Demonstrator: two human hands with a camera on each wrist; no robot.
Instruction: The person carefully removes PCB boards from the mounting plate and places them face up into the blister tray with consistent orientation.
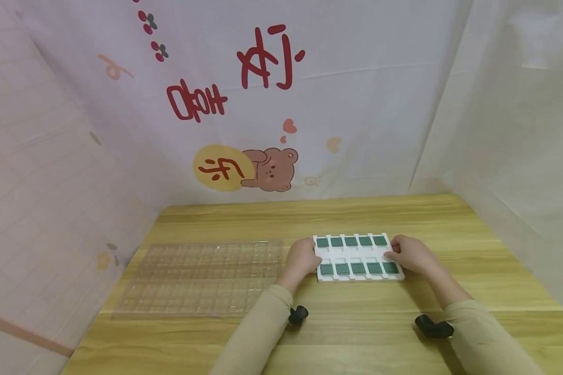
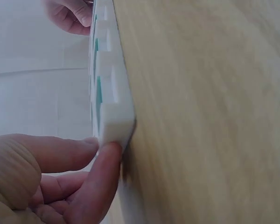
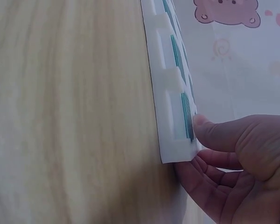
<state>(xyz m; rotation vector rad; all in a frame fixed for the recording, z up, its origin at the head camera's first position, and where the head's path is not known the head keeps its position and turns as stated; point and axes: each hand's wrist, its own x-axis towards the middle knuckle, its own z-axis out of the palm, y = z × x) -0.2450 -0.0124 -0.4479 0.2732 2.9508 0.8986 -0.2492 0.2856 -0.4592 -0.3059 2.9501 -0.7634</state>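
Observation:
A white foam tray (image 1: 352,254) carries several green rectangular chips (image 1: 358,268) in two rows. My left hand (image 1: 303,256) grips its left end, and my right hand (image 1: 414,254) holds the right end. Seen from the left wrist, thumb and fingers of the left hand (image 2: 51,182) pinch a corner of the white tray (image 2: 117,119). In the right wrist view the right hand (image 3: 252,161) has its thumb on the tray's upper side and its other fingers at the end and underside of the tray (image 3: 175,150). Whether the tray's underside touches the table everywhere is hard to tell.
To the left on the wooden table (image 1: 356,349) lies a clear plastic tray (image 1: 202,278) with many small compartments. White printed curtains (image 1: 366,104) enclose the back and sides. Black wrist mounts (image 1: 433,327) sit at both forearms.

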